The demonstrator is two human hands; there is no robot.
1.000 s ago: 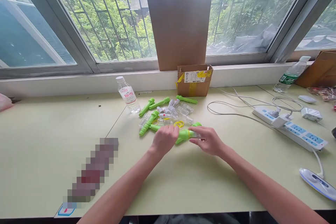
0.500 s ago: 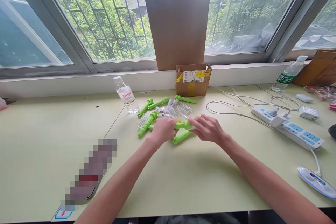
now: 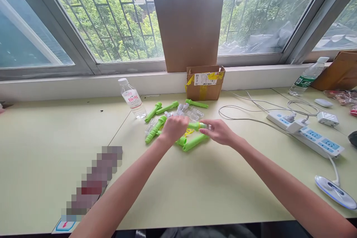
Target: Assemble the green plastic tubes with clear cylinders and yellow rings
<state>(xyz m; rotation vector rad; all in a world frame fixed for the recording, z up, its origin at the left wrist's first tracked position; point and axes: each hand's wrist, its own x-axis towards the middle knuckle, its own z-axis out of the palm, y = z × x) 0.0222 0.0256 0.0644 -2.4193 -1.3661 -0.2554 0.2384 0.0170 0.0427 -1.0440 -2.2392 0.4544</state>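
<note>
My left hand point(image 3: 175, 129) is wrapped round the green handle point(image 3: 193, 126) of a plastic tube-like piece. At its right end sits a clear ribbed plastic cap point(image 3: 206, 126), with a yellow ring between them. The fingers of my right hand point(image 3: 219, 132) close on that clear cap. Beneath and behind my hands lie several more green handles point(image 3: 196, 142), some with threaded ends. White small parts point(image 3: 182, 108), clear plastic tubes point(image 3: 195, 112) and yellow rings point(image 3: 189, 131) are heaped among them. My left hand hides part of the heap.
A small cardboard box point(image 3: 205, 83) stands behind the heap, against the sill. Water bottles stand at the left point(image 3: 132, 98) and far right point(image 3: 309, 76). A white power strip point(image 3: 305, 134) with cables lies right; a pixelated object point(image 3: 96, 182) lies left.
My right hand has turned and its fingers have shifted along the clear cap, so more of the cap shows. Both hands have risen slightly in view, still holding the piece.
</note>
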